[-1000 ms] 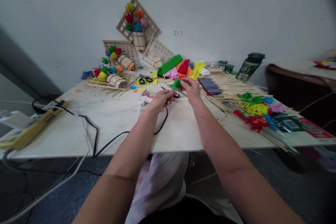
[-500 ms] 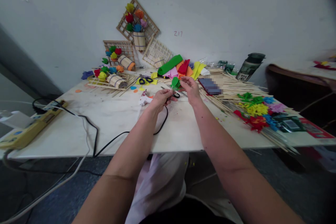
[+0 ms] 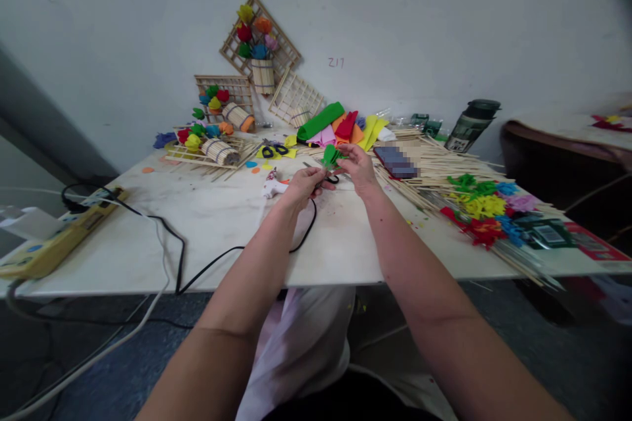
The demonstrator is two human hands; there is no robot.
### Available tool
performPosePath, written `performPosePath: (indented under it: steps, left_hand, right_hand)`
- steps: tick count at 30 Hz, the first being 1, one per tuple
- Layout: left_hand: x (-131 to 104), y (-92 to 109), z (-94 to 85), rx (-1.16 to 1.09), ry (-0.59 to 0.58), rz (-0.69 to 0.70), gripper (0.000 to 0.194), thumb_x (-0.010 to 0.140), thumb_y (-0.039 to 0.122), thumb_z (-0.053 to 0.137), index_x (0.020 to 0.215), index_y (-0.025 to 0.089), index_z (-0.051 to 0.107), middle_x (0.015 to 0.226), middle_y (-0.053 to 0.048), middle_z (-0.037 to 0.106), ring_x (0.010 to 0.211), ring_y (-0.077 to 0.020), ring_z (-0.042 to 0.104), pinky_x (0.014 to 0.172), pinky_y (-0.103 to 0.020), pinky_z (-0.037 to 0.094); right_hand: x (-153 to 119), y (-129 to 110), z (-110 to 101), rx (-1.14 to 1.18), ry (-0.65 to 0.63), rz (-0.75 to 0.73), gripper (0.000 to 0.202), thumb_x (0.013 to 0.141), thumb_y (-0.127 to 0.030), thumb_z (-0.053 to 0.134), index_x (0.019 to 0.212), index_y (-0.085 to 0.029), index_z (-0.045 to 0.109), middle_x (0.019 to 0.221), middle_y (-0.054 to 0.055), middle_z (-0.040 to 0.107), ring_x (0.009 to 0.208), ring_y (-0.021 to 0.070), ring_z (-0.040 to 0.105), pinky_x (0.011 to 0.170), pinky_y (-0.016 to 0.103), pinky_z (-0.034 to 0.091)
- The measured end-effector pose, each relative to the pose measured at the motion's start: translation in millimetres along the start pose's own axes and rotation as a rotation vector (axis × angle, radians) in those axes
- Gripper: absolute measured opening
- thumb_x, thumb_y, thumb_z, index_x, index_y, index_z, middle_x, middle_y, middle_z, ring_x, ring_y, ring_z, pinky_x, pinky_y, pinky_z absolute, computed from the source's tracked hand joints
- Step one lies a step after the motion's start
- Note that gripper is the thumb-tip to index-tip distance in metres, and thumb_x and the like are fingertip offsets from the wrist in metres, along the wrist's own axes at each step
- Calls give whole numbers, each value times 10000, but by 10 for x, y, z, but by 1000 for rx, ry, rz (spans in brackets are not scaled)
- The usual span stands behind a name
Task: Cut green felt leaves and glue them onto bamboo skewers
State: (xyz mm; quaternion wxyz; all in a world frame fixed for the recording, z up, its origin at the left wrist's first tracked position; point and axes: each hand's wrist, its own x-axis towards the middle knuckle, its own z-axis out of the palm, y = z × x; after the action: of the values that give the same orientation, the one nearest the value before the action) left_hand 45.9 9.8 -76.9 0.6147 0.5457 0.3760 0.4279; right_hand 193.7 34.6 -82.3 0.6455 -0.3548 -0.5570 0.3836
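My left hand pinches green flower by lower end, seemingly to steady it. My right hand at its right edge; whether gripping, cannot tell. Flower between hands, likely for two-sided access. Glue gun just left of left hand.

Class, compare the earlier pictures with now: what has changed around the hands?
The green piece between the left hand and right hand apparently turned: it shows a rounder face than at first. Nothing was visibly released; the hands and glue gun stayed put.
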Motion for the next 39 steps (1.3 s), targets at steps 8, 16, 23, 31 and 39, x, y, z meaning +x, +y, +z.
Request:
performPosePath:
  steps: [8, 16, 23, 31, 39]
  left_hand:
    - [5, 2, 6, 21, 6, 4, 175, 845, 297, 509, 800, 128, 524, 634, -52, 665, 337, -23, 360, 350, -164, 177]
    - [12, -12, 0, 20, -3, 3, 188, 848, 316, 507, 823, 131, 533, 625, -51, 663, 333, -25, 370, 343, -162, 163]
    - [12, -3, 10, 10, 12, -7, 206, 856, 323, 491, 824, 125, 535, 603, -55, 657, 323, -27, 361, 342, -168, 160]
    - [12, -7, 6, 27, 13, 7, 199, 861, 306, 484, 826, 119, 540, 605, -54, 658, 326, -27, 367, 345, -170, 168]
    - [16, -14, 3, 22, 18, 2, 218, 844, 339, 512, 817, 125, 539, 628, -61, 670, 331, -29, 386, 346, -171, 180]
  right_hand:
    - [-6, -18, 18, 10, 25, 19, 366, 561, -239, 611, 916, -194, 537, 878, 27, 591, 679, 148, 577, 558, 314, 519]
    - [0, 4, 28, -26, 55, 6, 304, 581, -230, 605, 874, -189, 539, 830, 17, 595, 635, 134, 572, 572, 318, 527]
    - [-4, 3, 46, -29, 81, 14, 271, 573, -221, 617, 831, -197, 538, 772, -7, 595, 607, 117, 575, 565, 280, 530]
    - [-27, -46, 60, -49, 70, 24, 320, 579, -186, 556, 898, -192, 581, 837, 10, 623, 597, 116, 575, 593, 302, 530]
    - [-27, -46, 43, -66, 52, 21, 272, 583, -179, 549, 854, -197, 566, 790, -9, 608, 592, 115, 569, 603, 312, 528]
